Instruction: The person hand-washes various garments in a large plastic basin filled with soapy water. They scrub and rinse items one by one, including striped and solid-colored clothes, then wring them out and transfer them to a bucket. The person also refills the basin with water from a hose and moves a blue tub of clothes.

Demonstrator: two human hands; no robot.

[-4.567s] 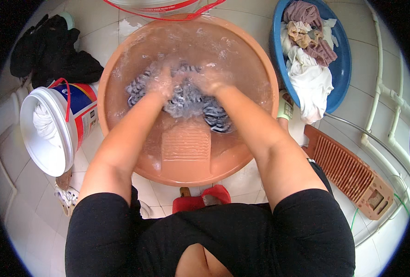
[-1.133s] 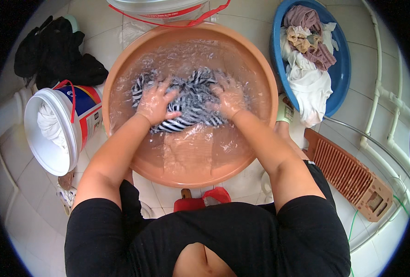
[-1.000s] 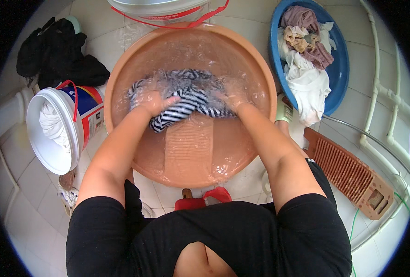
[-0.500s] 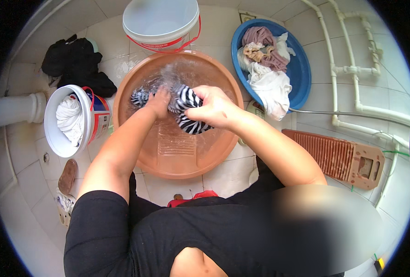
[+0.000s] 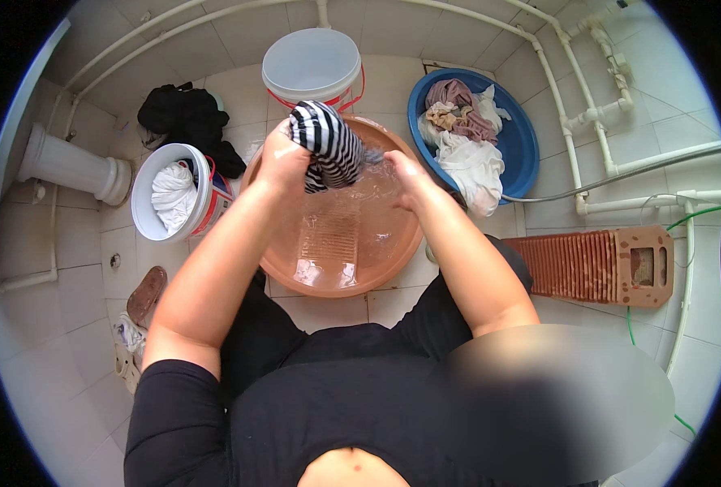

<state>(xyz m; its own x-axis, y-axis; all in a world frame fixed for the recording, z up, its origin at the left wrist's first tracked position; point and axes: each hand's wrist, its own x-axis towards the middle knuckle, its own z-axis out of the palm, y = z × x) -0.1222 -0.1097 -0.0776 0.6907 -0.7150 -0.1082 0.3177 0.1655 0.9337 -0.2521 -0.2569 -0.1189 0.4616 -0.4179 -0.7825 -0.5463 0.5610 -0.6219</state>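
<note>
A wet black-and-white striped cloth (image 5: 328, 146) is bunched up and raised over the round terracotta-coloured basin (image 5: 275, 272). My left hand (image 5: 285, 158) grips its left side, with the fingers partly hidden behind the fabric. At the cloth's right, my right hand (image 5: 409, 178) stands apart from it, fingers spread and nothing seen in them. A blurred grey patch, splashing water or a cloth end, shows between the cloth and that hand. Shallow water lies in the basin, over a ridged scrubbing panel (image 5: 328, 239) moulded into its near side.
Behind the basin stands a white bucket (image 5: 312, 65). A bucket of white cloth (image 5: 141, 203) is at the left, near black clothes (image 5: 178, 122). The blue tub (image 5: 527, 154) at the right holds laundry. A brown washboard (image 5: 571, 264) and a hose (image 5: 620, 180) lie further right.
The striped cloth has come up out of the water. My left hand now holds it, while my right hand has let go and moved right. The view has shifted.
</note>
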